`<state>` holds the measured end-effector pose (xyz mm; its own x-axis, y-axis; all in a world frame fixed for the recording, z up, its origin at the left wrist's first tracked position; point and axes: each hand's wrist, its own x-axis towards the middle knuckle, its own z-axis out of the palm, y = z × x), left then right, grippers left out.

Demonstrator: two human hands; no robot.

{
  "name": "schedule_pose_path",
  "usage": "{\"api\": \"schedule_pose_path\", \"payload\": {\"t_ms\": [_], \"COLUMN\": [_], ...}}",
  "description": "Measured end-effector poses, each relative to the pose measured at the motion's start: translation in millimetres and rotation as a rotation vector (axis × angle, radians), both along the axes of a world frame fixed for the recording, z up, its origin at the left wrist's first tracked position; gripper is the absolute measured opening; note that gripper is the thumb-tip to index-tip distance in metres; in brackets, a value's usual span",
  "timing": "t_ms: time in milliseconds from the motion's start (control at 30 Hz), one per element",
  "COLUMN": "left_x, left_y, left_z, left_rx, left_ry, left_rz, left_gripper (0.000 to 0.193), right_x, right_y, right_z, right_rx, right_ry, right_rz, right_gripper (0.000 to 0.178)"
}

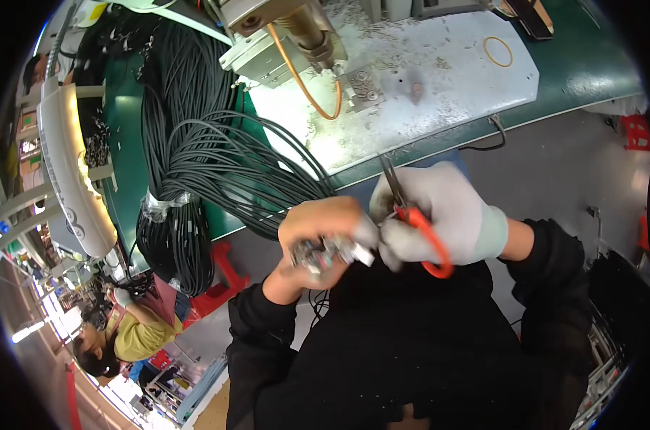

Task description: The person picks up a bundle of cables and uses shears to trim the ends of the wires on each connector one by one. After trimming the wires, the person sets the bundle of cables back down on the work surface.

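Observation:
My left hand (pixel 318 229) is closed around the ends of a bundle of black cables (pixel 246 165). Small metal and white connector ends (pixel 328 256) stick out below its fingers, smeared by motion. Close beside it on the right, my right hand (pixel 440 215) wears a whitish glove and grips red-handled pliers (pixel 427 233). Their slim dark jaws point up toward the bench edge, slightly apart. The fingertips of both hands nearly meet, and whether a cable end is between them cannot be made out. From my left hand the cables run up and left onto the bench.
On the green bench (pixel 583 72) lies a pale, scrap-strewn plate (pixel 440 79) under a press machine (pixel 307 36). A yellow ring (pixel 498 51) rests on the plate. A lit lamp (pixel 78 172) and a tied cable bundle (pixel 171 244) are left. Beyond a red stool (pixel 225 279) another person (pixel 135 333) works.

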<state>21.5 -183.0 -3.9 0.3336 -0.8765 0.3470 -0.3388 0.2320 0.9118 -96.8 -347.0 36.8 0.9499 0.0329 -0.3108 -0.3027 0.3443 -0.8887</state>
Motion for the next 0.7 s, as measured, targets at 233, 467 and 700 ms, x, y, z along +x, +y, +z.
{"api": "schedule_pose_path", "payload": {"t_ms": [233, 467, 700], "left_x": [3, -3, -11], "left_y": [-7, -14, -24], "left_z": [39, 25, 23], "left_rx": [0.302, 0.268, 0.249], "left_ry": [0.952, 0.774, 0.627], "left_rz": [0.360, 0.436, 0.466], "left_gripper": [0.011, 0.016, 0.018], "right_x": [27, 7, -9], "right_y": [11, 3, 5], "right_z": [-18, -6, -16], "right_rx": [-1.063, -1.422, -1.255], "right_ry": [-0.495, -0.342, -0.281], "right_rz": [-0.413, -0.265, -0.235], "right_gripper": [0.033, 0.038, 0.027]}}
